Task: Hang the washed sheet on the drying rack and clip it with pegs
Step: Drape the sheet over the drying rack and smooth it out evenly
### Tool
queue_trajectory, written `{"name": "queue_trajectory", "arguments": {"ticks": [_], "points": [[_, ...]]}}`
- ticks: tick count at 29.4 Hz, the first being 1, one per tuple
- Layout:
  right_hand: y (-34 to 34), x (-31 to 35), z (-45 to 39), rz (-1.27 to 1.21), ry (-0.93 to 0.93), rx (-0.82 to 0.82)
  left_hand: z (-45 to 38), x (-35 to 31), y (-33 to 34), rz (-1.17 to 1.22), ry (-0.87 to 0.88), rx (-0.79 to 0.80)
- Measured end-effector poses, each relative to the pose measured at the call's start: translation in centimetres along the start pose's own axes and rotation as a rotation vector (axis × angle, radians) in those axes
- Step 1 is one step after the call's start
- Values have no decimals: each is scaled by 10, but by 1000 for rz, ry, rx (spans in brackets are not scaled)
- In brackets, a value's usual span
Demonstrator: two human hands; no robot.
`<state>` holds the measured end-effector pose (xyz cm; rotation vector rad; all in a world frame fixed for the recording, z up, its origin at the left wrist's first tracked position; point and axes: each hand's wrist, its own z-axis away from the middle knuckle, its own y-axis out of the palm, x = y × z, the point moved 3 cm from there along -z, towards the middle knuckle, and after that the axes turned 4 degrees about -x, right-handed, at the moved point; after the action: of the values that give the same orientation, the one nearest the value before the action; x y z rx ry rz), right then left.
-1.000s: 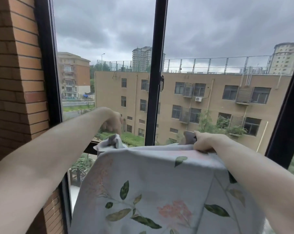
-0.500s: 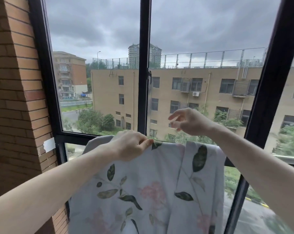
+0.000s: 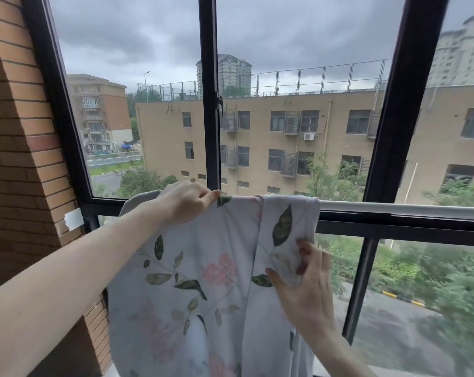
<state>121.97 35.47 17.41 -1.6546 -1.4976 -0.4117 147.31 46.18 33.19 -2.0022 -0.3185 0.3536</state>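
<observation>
While the pale blue-white cotton sheet printed with green leaves and pink flowers (image 3: 203, 281) hangs draped over the white horizontal rail of the drying rack (image 3: 393, 209), both bare hands are on it. Its top fold lies across the left end of the rail, and the cloth falls down in front of the black-framed window (image 3: 209, 104), with a vertical crease running down its right part. The left hand (image 3: 184, 201) is at the top edge, on the rail line, its fingers curled and its thumb and forefinger pinching the fold of the fabric beside a dark leaf print. The right hand (image 3: 303, 284) is lower, at the sheet's right edge, below the rail; its fingers are bent and slightly spread, the fingertips pressing into the cloth and gathering it, though whether the thumb closes behind the edge cannot be told. To the left stands a red-brown brick wall (image 3: 21, 159), with a small white tag (image 3: 73, 219) stuck near the frame. Beyond the glass are tan apartment blocks (image 3: 325, 145), green trees and a grey cloudy sky.
</observation>
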Motion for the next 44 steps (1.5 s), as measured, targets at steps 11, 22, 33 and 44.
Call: {"name": "queue_trajectory", "arguments": {"ticks": [11,22,33,44], "points": [[-50,14,-2,-287,144,-221,5,9,-5,-33,-52,115],[-168,131,-248,-8,-309,-736,6,22,-13,62,-226,292],[-152,190,-387,240,-452,-576,-22,44,12,510,-429,384],[-2,10,-386,848,-332,287,-20,15,-2,393,-472,437]]}}
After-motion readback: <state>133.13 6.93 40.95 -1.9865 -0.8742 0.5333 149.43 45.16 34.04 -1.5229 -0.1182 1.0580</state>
